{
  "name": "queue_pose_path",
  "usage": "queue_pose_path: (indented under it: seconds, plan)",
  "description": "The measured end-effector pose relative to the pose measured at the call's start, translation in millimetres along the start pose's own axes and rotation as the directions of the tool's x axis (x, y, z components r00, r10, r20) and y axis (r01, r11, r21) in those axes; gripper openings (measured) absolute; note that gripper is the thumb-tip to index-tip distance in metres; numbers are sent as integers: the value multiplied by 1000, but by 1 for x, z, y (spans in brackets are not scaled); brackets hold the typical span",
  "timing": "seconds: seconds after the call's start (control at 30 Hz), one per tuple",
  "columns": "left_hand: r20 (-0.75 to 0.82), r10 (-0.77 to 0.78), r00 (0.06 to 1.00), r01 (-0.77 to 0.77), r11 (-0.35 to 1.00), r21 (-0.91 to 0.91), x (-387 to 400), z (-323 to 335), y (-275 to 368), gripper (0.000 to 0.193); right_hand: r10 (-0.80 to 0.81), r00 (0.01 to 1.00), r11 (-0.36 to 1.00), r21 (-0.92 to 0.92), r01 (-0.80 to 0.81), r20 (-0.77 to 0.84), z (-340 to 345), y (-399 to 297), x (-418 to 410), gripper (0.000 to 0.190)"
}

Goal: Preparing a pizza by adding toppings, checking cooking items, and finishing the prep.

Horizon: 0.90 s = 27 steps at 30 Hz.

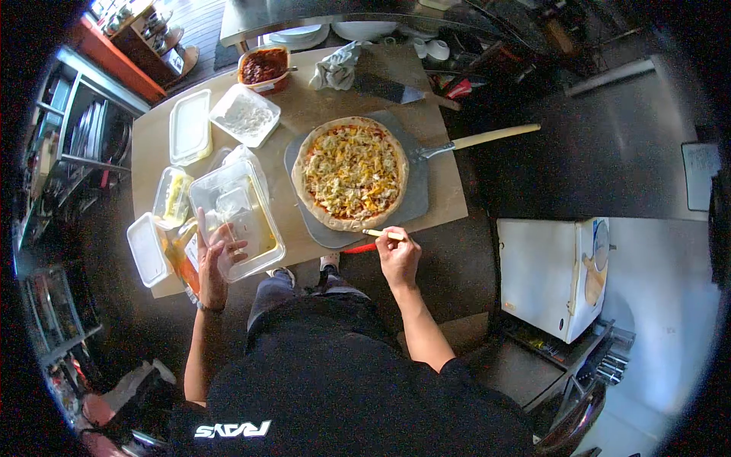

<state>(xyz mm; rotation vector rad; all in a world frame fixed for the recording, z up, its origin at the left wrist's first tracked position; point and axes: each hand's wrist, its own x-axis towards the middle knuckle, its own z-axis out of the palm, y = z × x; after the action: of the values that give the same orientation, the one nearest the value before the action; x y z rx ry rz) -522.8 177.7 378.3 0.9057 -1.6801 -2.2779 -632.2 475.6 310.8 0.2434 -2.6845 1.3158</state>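
My left hand [216,263] holds up a clear plastic container [251,228], its fingers behind the near left wall; a little yellowish residue clings inside. In my right hand [398,256] is a short, pale yellow stick-like handle [384,234], pinched between thumb and fingers; its far end is too small to make out. Just beyond that hand, a topped pizza [351,174] with shredded cheese and red sauce rests on a grey pizza peel [420,194]. The peel's wooden handle [497,136] points to the right, past the table's edge.
On the table [445,203] stand a tub of red sauce [264,65], a tub of white flour-like powder [245,117], a lidded container [191,127] and a container of yellow food [172,197]. A crumpled cloth [337,67] lies at the back. A white chest-like appliance [539,274] stands at right.
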Motion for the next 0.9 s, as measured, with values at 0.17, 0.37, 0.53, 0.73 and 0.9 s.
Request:
queue_pose_path:
  seconds: [0.17,0.37,0.53,0.73,0.9]
  plan:
    - [-56,21,998,-23,999,-34,-6,-13,6,79,-25,996,965,261,2,82,18,-19,18,8]
    - [-104,59,993,-75,984,-162,-11,-39,-3,70,-251,749,966,111,233,613,32,-71,98,16]
    - [-190,52,980,-86,981,-173,-26,-48,-4,59,-435,558,882,211,421,707,97,-63,111,21]
    - [-240,77,968,-129,970,-209,-42,-60,-10,67,-442,690,896,314,313,573,138,-92,155,22]
    - [-257,37,966,-93,974,-208,-45,-71,-16,68,-457,674,885,218,413,580,154,-99,166,20]
